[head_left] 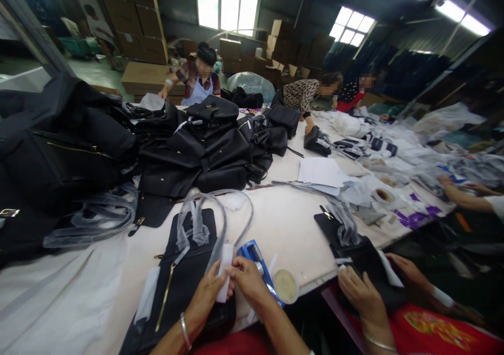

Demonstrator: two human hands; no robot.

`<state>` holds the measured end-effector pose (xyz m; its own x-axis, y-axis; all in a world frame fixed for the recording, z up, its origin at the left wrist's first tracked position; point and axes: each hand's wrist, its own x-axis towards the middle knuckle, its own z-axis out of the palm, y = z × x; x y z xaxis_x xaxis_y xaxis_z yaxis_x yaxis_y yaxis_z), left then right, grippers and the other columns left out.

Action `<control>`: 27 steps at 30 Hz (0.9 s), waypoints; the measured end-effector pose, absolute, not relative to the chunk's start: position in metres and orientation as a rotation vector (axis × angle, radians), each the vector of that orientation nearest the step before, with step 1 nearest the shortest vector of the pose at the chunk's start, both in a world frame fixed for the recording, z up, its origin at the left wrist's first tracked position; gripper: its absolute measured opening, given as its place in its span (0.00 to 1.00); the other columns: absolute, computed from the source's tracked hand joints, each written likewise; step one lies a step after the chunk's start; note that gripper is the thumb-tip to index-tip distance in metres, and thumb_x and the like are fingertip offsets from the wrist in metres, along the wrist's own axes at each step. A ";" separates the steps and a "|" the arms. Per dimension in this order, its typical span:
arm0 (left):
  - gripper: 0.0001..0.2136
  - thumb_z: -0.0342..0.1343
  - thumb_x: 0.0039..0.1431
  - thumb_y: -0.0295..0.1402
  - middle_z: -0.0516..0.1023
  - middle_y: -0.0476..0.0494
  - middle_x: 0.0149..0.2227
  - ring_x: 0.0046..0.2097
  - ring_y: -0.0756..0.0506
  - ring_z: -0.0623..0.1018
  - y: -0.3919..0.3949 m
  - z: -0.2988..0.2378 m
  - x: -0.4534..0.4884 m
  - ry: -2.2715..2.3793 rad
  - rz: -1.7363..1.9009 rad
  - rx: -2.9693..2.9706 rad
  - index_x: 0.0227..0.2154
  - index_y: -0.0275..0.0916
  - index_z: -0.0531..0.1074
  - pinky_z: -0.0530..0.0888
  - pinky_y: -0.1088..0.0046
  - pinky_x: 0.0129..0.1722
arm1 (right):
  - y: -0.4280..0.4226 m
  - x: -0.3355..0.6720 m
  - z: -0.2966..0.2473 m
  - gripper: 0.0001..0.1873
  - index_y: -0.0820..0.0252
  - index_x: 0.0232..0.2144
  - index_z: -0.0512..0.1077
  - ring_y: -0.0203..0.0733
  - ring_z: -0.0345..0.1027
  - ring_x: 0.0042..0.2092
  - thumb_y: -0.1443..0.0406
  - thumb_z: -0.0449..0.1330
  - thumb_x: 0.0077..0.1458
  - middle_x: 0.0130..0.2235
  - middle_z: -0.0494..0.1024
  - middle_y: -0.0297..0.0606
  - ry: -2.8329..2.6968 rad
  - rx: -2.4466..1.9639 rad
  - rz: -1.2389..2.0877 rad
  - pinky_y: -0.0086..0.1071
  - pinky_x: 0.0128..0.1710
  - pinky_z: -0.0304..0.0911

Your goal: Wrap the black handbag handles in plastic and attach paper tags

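In the head view a black backpack with a gold zipper lies in front of me. Clear plastic-wrapped straps loop over its top end. A white strip of paper or foam stands upright above the bag's right side. My left hand grips this strip from the left, fingers closed. From the right, my right hand pinches at the same strip, its fingertips close to my left fingers. A blue tape dispenser lies just beyond my right hand. White wrapping covers part of the bag's left side.
A heap of black bags fills the table's far left. A round tub sits near the table edge. At right, a co-worker's hands handle another black bag. White sheets lie farther back; other people work across the table.
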<state>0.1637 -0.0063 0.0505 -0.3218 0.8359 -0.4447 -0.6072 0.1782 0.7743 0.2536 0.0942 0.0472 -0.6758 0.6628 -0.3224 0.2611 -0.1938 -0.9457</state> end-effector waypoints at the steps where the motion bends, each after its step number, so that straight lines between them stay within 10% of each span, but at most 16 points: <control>1: 0.29 0.59 0.54 0.45 0.77 0.45 0.27 0.27 0.48 0.74 -0.006 0.049 0.164 1.213 1.472 0.280 0.55 0.34 0.62 0.69 0.74 0.27 | 0.094 0.253 0.046 0.15 0.60 0.25 0.68 0.36 0.64 0.17 0.53 0.59 0.52 0.15 0.67 0.27 -1.787 -1.077 1.943 0.28 0.19 0.59; 10: 0.15 0.64 0.47 0.44 0.76 0.49 0.27 0.31 0.47 0.73 -0.003 0.051 0.171 1.479 1.476 0.299 0.29 0.36 0.73 0.68 0.75 0.29 | 0.087 0.255 0.046 0.11 0.58 0.25 0.65 0.38 0.67 0.25 0.58 0.58 0.53 0.24 0.71 0.32 -1.836 -1.173 1.693 0.28 0.23 0.60; 27: 0.15 0.65 0.43 0.42 0.77 0.48 0.25 0.26 0.49 0.72 -0.003 0.063 0.168 1.433 1.327 0.196 0.27 0.35 0.73 0.68 0.77 0.26 | 0.119 0.404 0.071 0.14 0.58 0.29 0.71 0.41 0.68 0.30 0.56 0.52 0.57 0.27 0.75 0.35 -1.935 -1.666 1.150 0.30 0.31 0.59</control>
<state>0.1681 -0.0032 0.0628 -0.3681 0.7253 -0.5817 -0.5240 0.3550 0.7742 0.4040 0.1193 0.0711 -0.2546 0.9359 -0.2432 0.6612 -0.0150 -0.7500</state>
